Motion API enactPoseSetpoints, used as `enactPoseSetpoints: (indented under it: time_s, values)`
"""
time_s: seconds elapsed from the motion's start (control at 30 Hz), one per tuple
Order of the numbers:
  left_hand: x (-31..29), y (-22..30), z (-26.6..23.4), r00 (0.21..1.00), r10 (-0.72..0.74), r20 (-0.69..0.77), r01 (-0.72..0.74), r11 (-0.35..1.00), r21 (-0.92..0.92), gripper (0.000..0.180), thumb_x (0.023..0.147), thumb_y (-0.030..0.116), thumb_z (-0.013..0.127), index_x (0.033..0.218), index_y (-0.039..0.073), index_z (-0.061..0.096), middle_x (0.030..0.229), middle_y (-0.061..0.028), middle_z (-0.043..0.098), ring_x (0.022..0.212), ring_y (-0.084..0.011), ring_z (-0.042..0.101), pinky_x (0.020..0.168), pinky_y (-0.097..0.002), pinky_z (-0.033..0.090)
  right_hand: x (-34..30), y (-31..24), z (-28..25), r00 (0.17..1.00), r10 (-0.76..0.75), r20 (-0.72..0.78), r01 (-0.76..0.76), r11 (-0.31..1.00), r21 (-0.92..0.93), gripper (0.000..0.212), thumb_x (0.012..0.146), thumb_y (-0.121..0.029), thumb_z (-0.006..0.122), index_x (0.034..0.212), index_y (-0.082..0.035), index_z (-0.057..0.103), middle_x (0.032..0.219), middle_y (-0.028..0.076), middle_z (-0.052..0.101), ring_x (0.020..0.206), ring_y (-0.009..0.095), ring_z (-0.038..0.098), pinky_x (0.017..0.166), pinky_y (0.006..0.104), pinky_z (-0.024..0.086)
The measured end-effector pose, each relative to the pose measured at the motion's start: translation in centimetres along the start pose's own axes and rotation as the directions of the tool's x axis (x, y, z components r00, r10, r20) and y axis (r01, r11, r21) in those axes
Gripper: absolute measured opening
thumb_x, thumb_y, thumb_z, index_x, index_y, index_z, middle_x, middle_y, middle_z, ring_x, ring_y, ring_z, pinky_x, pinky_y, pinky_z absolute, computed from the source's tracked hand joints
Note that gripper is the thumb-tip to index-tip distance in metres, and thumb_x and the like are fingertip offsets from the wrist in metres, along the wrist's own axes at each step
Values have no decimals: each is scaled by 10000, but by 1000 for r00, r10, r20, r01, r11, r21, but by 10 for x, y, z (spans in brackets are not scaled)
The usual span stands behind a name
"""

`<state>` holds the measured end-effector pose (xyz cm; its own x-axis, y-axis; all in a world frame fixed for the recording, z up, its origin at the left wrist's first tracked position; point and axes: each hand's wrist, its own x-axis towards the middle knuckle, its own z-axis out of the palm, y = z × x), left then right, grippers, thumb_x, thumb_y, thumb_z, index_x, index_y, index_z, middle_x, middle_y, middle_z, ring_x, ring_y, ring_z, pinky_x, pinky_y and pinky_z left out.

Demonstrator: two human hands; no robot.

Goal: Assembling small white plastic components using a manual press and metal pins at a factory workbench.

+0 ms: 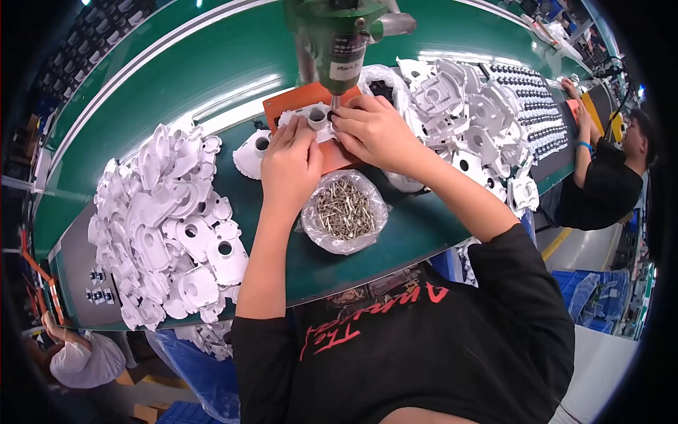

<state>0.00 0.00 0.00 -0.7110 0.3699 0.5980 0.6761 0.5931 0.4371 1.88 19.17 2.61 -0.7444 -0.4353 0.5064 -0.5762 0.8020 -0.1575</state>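
Observation:
A white plastic housing (314,113) with a round collar lies on an orange board (281,103), beneath the tip of a green spindle machine (345,56). My left hand (292,152) rests on the housing's near left side, fingers together and pressed against it. From the right, my right hand (374,131) bends its fingers at a small dark piece (331,116) beside the collar, just under the spindle tip. The fingers partly cover that piece, so its shape is unclear. Just in front of the board sits a plastic-lined bowl (311,237) of loose metal screws (346,212).
Heaps of white housings lie at left (166,219) and right (477,106). One housing (248,157) lies beside my left hand. A clear bag (395,81) holds black parts (381,90). Rows of small parts (530,99) stand farther right, near a co-worker (611,166). Another person (85,357) is at lower left.

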Motion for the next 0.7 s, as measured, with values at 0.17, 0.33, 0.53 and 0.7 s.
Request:
enactPoseSetpoints:
  time_s: [0.17, 0.33, 0.53, 0.7]
  values:
    - [1, 0, -4, 1000, 6, -13, -6, 1000, -14, 204, 798, 72, 568, 974, -20, 618, 1070, -233, 638, 1031, -372, 606, 937, -450, 463, -6, -37, -28, 997, -81, 11, 76, 966, 246, 142, 690, -70, 710, 809, -50, 635, 875, 70, 592, 858, 269, 544, 757, 373, 441]
    - [0, 0, -1, 1000, 11, -21, -11, 1000, -20, 197, 799, 71, 567, 967, -21, 615, 1054, -239, 639, 1018, -371, 609, 929, -452, 466, -22, -67, -21, 980, -125, 157, 79, 961, 266, 169, 694, -79, 703, 843, -58, 627, 809, 48, 544, 803, 243, 531, 710, 356, 431]
    - [0, -1, 0, 999, 9, -31, -10, 1000, -22, 189, 796, 68, 570, 958, -21, 613, 1055, -241, 638, 1013, -371, 611, 926, -451, 469, -22, -67, -12, 981, -124, 147, 89, 971, 222, 159, 700, -99, 685, 839, -59, 618, 770, 42, 531, 782, 221, 540, 699, 344, 430]
    - [-1, -1, -1, 1000, 2, -32, -2, 1000, -23, 194, 792, 69, 575, 959, -22, 614, 1056, -239, 639, 1013, -371, 612, 926, -450, 469, -18, -68, -13, 969, -192, 155, 162, 969, 186, 168, 674, -91, 682, 827, -69, 616, 762, 42, 531, 750, 220, 549, 683, 344, 434]
